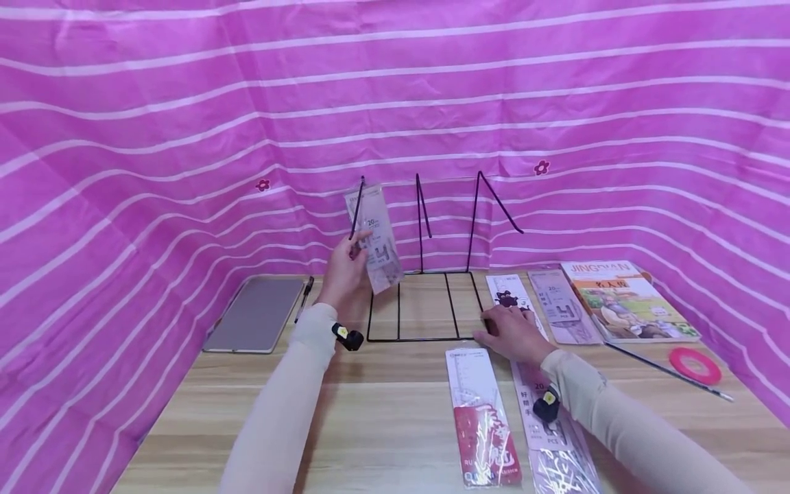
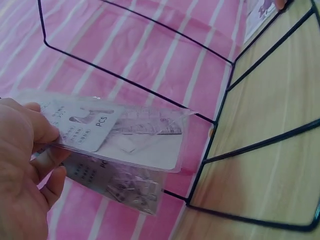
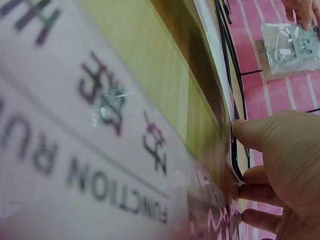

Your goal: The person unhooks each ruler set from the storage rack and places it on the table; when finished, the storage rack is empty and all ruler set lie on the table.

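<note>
My left hand [image 1: 347, 266] pinches a clear-wrapped ruler set [image 1: 378, 240] by its side, beside the left prong of a black wire rack [image 1: 422, 271]. In the left wrist view the ruler set [image 2: 145, 132] lies between thumb and fingers, and a second ruler set [image 2: 120, 185] shows close behind it. My right hand [image 1: 515, 333] grips the rack at the front right corner of its base, thumb and fingertips at the wire [image 3: 235, 155]. Under and beside that hand lie a ruler pack with a black cartoon animal [image 1: 509, 288] and another ruler set [image 1: 546, 412].
A red and white ruler pack [image 1: 484, 418] lies in front of the rack. On the right are another ruler set [image 1: 561, 302], a book [image 1: 636, 309], a pencil [image 1: 660, 369] and a pink-red ring [image 1: 695, 366]. A grey tablet [image 1: 253, 315] and pen [image 1: 305, 296] lie left.
</note>
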Demonstrator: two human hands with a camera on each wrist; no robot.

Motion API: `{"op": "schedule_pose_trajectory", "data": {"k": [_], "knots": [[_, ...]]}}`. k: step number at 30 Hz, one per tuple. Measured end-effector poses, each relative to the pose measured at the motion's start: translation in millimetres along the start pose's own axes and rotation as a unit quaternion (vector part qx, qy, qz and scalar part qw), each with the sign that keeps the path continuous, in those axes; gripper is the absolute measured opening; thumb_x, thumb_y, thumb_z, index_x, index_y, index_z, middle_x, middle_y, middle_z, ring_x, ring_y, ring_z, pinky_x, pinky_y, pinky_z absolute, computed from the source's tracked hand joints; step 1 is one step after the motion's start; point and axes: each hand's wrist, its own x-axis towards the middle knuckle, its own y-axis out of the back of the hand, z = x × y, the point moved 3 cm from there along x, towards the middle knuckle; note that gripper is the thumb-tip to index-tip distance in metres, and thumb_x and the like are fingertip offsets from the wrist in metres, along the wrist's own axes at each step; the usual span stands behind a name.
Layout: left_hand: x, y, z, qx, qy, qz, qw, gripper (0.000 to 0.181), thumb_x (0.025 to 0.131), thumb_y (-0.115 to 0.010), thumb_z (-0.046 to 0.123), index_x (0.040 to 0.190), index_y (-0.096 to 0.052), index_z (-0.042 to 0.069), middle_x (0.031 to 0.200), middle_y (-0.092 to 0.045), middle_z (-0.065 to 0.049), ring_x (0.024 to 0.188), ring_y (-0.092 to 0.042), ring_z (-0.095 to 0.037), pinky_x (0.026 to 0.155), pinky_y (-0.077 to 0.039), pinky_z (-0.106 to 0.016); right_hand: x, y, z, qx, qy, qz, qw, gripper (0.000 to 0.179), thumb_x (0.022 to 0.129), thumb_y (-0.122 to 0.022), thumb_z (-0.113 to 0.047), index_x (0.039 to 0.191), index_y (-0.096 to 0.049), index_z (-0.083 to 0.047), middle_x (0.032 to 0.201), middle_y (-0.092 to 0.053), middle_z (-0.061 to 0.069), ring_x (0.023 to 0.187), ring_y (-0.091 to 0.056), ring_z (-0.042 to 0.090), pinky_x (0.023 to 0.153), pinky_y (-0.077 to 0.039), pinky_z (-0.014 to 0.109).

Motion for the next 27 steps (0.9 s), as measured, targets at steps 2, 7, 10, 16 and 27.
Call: {"op": "schedule_pose_trajectory", "data": {"k": [2,7,10,16,27], "knots": [[-7.1,5.1,3.3,-0.006,-0.008,0.006,0.9999,0.047,0.103,-0.060,0.003,0.145,-0.064,0.024,0.101,-0.064,-0.014,0.085,-0.058,-0.022,0.061,-0.049,-0.022,0.1,-0.8,0.3,0.000,0.001,0.002,1.0000,0.057,0.098,-0.073,-0.043,0.138,-0.065,-0.004,0.144,-0.063,0.021,0.129,-0.055,0.042,0.104,-0.035,0.062],[-30.0,19.7,7.2,-0.006,-0.012,0.006,0.9999,0.047,0.103,-0.063,0.007,0.145,-0.065,0.028,0.096,-0.063,-0.009,0.084,-0.057,-0.018,0.063,-0.049,-0.022,1.3,-1.9,1.1,-0.002,0.001,0.005,1.0000,0.056,0.097,-0.073,-0.043,0.137,-0.066,-0.004,0.142,-0.064,0.020,0.127,-0.056,0.041,0.104,-0.035,0.061],[-48.0,27.9,10.2,0.006,-0.007,-0.006,0.9999,0.046,0.103,-0.064,0.011,0.144,-0.064,0.031,0.099,-0.065,-0.008,0.087,-0.059,-0.019,0.067,-0.051,-0.025,1.5,-1.5,1.6,0.000,-0.001,0.003,1.0000,0.056,0.097,-0.073,-0.043,0.137,-0.066,-0.004,0.142,-0.064,0.020,0.127,-0.056,0.040,0.104,-0.035,0.061],[-89.0,42.8,17.5,-0.004,-0.011,-0.037,0.9992,0.042,0.104,-0.065,0.015,0.144,-0.065,0.029,0.105,-0.070,-0.011,0.090,-0.061,-0.022,0.070,-0.051,-0.026,1.9,-3.2,4.0,0.006,-0.003,0.001,1.0000,0.058,0.098,-0.072,-0.044,0.139,-0.065,-0.004,0.143,-0.063,0.020,0.129,-0.055,0.041,0.106,-0.033,0.061],[-152.1,59.4,36.2,-0.015,-0.038,-0.074,0.9964,0.043,0.104,-0.067,0.016,0.145,-0.062,0.029,0.104,-0.068,-0.004,0.083,-0.060,-0.015,0.063,-0.050,-0.023,3.0,-2.8,4.2,0.007,-0.002,0.000,1.0000,0.058,0.098,-0.072,-0.045,0.139,-0.065,-0.004,0.147,-0.061,0.021,0.134,-0.052,0.043,0.107,-0.033,0.062]]}}
